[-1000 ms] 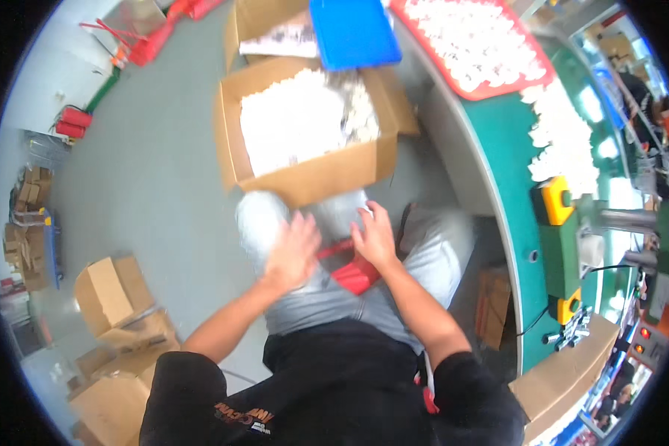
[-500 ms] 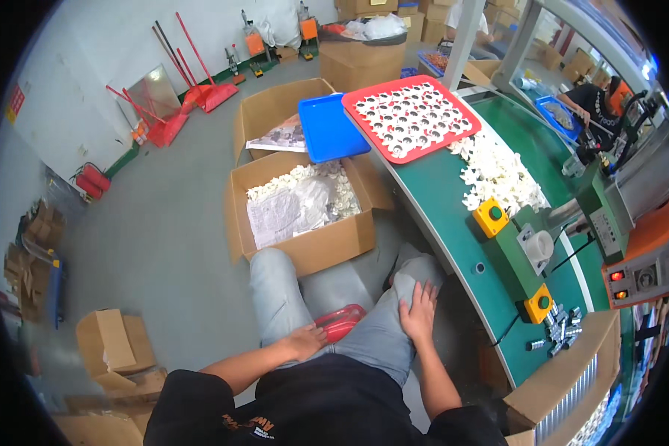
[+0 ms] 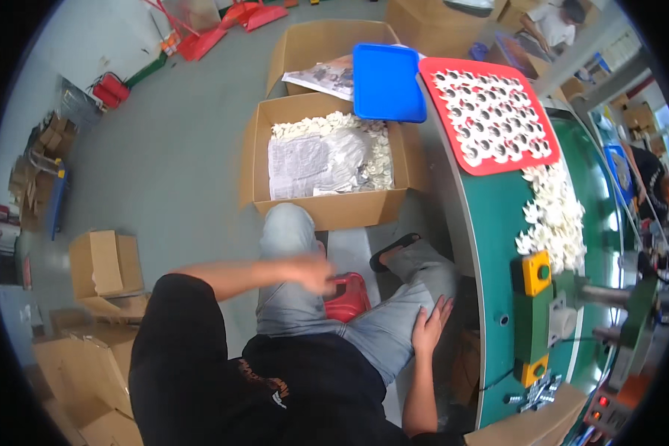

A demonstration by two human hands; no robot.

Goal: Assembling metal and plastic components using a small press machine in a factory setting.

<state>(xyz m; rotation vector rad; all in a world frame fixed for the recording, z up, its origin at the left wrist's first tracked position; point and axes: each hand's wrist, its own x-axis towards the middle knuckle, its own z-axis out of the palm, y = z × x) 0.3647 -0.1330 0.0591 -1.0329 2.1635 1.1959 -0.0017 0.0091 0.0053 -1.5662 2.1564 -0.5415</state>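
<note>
My left hand (image 3: 312,273) is raised over my left thigh, smeared by motion, so its fingers cannot be made out. Flat on the side of my right thigh lies my right hand (image 3: 431,325), open and holding nothing. Between my legs is a red plastic object (image 3: 347,297), partly covered by my leg. Ahead of my knees stands an open cardboard box (image 3: 342,212) of small white plastic parts (image 3: 379,165), with a crumpled sheet and clear plastic on top. A red tray (image 3: 477,165) of white parts with dark round centres rests on the green bench (image 3: 487,223) to my right.
A blue tray (image 3: 389,83) leans over the box beside the red one. On the bench are loose white parts (image 3: 554,215), a green press with yellow button boxes (image 3: 537,273) and metal cylinders (image 3: 535,394). Cartons (image 3: 104,264) stand at left; a co-worker (image 3: 554,28) sits far right.
My left hand has lifted off my left thigh and moved forward. My right hand stays on the right thigh. The whole view has turned, shifting the bench and boxes.
</note>
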